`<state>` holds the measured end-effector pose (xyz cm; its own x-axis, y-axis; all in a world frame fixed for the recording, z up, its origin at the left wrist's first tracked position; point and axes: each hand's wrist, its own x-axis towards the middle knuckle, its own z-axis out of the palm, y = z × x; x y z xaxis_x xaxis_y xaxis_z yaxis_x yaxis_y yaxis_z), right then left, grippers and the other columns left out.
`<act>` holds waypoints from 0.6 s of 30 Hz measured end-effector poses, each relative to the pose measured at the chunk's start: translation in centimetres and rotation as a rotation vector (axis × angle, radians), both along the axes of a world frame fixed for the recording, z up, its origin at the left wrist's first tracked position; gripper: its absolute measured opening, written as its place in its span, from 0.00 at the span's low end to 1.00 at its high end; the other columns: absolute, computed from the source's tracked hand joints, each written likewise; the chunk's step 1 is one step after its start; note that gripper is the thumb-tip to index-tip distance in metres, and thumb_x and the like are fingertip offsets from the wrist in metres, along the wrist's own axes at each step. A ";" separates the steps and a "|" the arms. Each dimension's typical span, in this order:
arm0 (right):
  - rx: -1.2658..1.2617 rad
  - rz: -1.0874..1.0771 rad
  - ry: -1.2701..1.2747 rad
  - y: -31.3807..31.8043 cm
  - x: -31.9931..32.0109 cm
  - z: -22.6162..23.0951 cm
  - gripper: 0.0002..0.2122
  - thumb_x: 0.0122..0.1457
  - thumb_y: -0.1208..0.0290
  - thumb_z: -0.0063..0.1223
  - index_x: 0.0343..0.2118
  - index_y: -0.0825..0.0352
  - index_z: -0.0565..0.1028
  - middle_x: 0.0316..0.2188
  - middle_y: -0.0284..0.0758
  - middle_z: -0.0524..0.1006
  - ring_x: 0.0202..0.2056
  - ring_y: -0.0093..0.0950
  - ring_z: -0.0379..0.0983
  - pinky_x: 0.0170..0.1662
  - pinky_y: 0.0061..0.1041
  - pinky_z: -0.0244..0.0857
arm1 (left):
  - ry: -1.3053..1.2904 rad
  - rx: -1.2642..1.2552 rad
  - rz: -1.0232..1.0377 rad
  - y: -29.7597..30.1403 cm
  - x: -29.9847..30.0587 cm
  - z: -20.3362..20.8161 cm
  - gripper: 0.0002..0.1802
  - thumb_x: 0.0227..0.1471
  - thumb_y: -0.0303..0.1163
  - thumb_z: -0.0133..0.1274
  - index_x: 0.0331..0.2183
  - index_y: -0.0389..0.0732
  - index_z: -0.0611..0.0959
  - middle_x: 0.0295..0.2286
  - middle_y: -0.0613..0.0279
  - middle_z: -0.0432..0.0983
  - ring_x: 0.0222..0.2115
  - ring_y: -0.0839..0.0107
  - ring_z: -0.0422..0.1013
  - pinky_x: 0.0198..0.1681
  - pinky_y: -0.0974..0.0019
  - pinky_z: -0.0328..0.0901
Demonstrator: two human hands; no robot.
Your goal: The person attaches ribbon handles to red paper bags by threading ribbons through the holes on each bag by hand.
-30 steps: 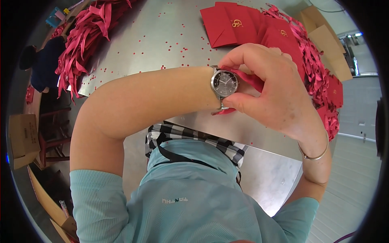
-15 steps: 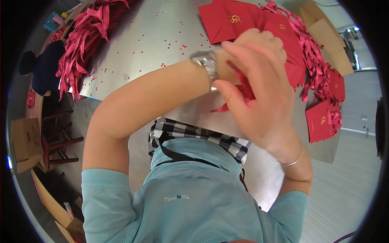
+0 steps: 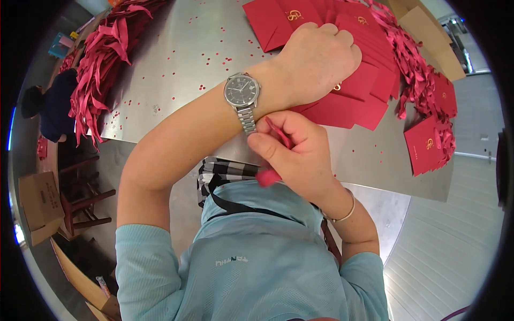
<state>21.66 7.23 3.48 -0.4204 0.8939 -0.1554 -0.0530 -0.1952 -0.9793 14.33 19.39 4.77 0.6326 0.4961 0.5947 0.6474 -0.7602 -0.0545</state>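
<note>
My left hand (image 3: 321, 64), its wrist wearing a steel watch (image 3: 242, 91), reaches across over a spread of red paper bags (image 3: 361, 91) with gold print. Its fingers are curled down, and their tips and anything in them are hidden. Below the left wrist, close to the table's front edge, my right hand (image 3: 302, 152) is closed on a red ribbon (image 3: 279, 134) between thumb and fingers. A blurred red end of it hangs below the thumb. More red bags (image 3: 273, 24) lie fanned out beyond my left hand.
Red bags with ribbons (image 3: 104, 69) are heaped at the table's left side. More ribbons (image 3: 415, 80) and a small stack of bags (image 3: 420, 144) lie right. Red dots are scattered on the metal table (image 3: 176, 64). Cardboard boxes (image 3: 428, 40) stand far right; a person (image 3: 59, 104) sits left.
My right hand has come down and left, toward my body, with the red ribbon. The left forearm has turned so that the watch face shows, and the bags under the left hand are uncovered.
</note>
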 end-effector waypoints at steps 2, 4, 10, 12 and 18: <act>0.910 -0.251 -0.333 0.7 0.1 -1.5 0.07 0.50 0.74 0.63 0.30 0.66 0.75 0.24 0.35 0.75 0.21 0.27 0.71 0.24 0.25 0.65 | -0.039 0.003 -0.025 -0.1 0.2 -0.2 0.06 0.39 0.28 0.55 0.26 0.42 0.80 0.27 0.59 0.76 0.31 0.63 0.73 0.28 0.61 0.67; 1.024 -0.310 -0.386 1.3 0.2 -2.2 0.09 0.48 0.72 0.64 0.30 0.65 0.75 0.23 0.34 0.74 0.20 0.30 0.70 0.22 0.26 0.65 | -0.079 0.008 -0.058 0.3 0.4 -0.2 0.05 0.40 0.27 0.54 0.26 0.42 0.80 0.27 0.58 0.76 0.31 0.61 0.73 0.28 0.60 0.67; 0.692 -0.300 -0.506 0.2 1.9 -0.6 0.13 0.49 0.68 0.65 0.34 0.66 0.74 0.23 0.35 0.72 0.21 0.30 0.70 0.26 0.27 0.66 | -0.185 -0.516 0.105 0.1 -2.0 0.6 0.11 0.42 0.29 0.58 0.30 0.39 0.75 0.25 0.54 0.75 0.28 0.56 0.72 0.31 0.55 0.64; 0.436 -0.365 -0.346 0.0 3.7 -0.8 0.10 0.56 0.69 0.58 0.36 0.69 0.73 0.23 0.35 0.72 0.24 0.24 0.69 0.29 0.24 0.65 | -0.235 -0.553 0.091 0.2 -3.0 0.0 0.12 0.42 0.29 0.59 0.31 0.38 0.75 0.24 0.54 0.75 0.28 0.56 0.72 0.31 0.57 0.65; 0.379 -0.450 -0.324 0.9 6.6 -1.0 0.04 0.61 0.76 0.50 0.36 0.71 0.73 0.27 0.35 0.76 0.28 0.22 0.71 0.33 0.21 0.65 | -0.245 -0.820 0.132 -1.8 -5.4 -1.4 0.13 0.44 0.23 0.56 0.36 0.34 0.79 0.28 0.52 0.79 0.28 0.60 0.74 0.35 0.63 0.67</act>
<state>28.28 8.09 2.44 0.0214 0.9888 0.1477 0.2597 0.1372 -0.9559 8.92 17.56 3.41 0.4402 0.8886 0.1286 0.6553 -0.4159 0.6306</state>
